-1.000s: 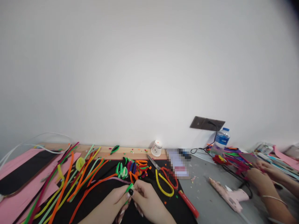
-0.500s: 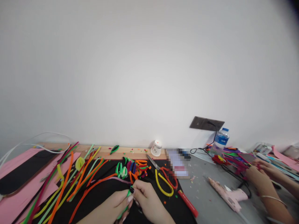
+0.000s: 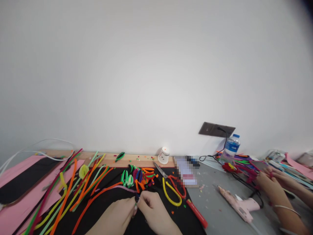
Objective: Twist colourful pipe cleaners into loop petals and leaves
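Note:
My left hand (image 3: 116, 211) and my right hand (image 3: 154, 209) meet at the front of the black mat (image 3: 97, 212), fingertips pinched together. Between them is a green pipe cleaner (image 3: 136, 205), mostly covered by the fingers, with a small dark bit at its top whose kind I cannot make out. Just beyond the hands lies a pile of bent pipe-cleaner loops (image 3: 139, 176) in green, orange, purple and white. Scissors (image 3: 168, 186) with one yellow and one red handle rest to the right of it.
Long loose pipe cleaners (image 3: 70, 189) spread across the left. A paper cup (image 3: 163, 155) stands at the back, near a blurred phone-like panel (image 3: 187, 173). Rightward are a red-handled tool (image 3: 196, 213), a pink glue gun (image 3: 237, 200), a water bottle (image 3: 230, 148) and another person's hands (image 3: 269, 182).
My hands have drawn closer together and the left has turned over, so less of the green pipe cleaner shows. The other person's hands have shifted slightly.

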Demonstrator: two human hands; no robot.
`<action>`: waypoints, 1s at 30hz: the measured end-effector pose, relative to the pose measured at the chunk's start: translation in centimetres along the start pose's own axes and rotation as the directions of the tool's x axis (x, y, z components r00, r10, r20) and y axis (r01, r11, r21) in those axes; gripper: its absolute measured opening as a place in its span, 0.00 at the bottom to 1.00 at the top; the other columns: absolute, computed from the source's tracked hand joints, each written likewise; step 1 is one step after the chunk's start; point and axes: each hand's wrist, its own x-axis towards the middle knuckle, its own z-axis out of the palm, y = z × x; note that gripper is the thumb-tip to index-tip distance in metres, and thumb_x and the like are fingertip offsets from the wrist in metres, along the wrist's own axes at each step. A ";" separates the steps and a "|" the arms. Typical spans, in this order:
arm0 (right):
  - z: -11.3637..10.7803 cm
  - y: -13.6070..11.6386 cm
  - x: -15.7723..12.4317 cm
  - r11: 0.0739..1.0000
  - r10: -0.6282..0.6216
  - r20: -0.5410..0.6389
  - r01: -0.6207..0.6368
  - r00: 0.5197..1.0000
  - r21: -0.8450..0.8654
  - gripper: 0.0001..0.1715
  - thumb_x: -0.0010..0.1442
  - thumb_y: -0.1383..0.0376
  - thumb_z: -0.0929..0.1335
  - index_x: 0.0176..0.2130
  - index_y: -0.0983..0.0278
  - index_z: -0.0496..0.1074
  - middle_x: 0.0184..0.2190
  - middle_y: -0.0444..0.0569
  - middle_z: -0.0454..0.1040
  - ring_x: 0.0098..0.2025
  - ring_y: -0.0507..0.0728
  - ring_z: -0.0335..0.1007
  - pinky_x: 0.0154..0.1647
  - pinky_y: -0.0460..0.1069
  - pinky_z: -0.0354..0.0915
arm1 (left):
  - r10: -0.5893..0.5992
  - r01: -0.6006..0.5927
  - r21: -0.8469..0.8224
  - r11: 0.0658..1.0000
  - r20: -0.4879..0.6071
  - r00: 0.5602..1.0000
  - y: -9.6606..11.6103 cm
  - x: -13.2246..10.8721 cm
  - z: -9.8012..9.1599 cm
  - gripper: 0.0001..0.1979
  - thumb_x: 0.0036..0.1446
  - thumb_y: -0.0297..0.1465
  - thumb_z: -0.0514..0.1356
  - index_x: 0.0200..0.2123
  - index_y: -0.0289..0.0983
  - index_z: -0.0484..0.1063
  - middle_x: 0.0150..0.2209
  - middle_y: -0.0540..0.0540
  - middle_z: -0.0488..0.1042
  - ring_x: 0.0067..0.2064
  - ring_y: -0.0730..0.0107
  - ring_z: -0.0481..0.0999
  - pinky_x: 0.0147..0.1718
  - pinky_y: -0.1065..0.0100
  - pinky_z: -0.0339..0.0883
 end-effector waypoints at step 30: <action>0.0 -0.2 0.2 0.825 0.182 0.168 -0.243 0.969 0.510 0.18 0.56 0.58 0.62 0.19 0.64 0.59 0.12 0.34 0.50 0.11 0.43 0.40 0.10 0.41 0.36 | 0.176 -0.157 0.215 0.964 -0.068 0.982 0.2 0.0 -0.6 0.12 0.54 0.21 0.45 0.31 0.39 0.65 0.30 0.49 0.73 0.31 0.69 0.71 0.29 0.73 0.59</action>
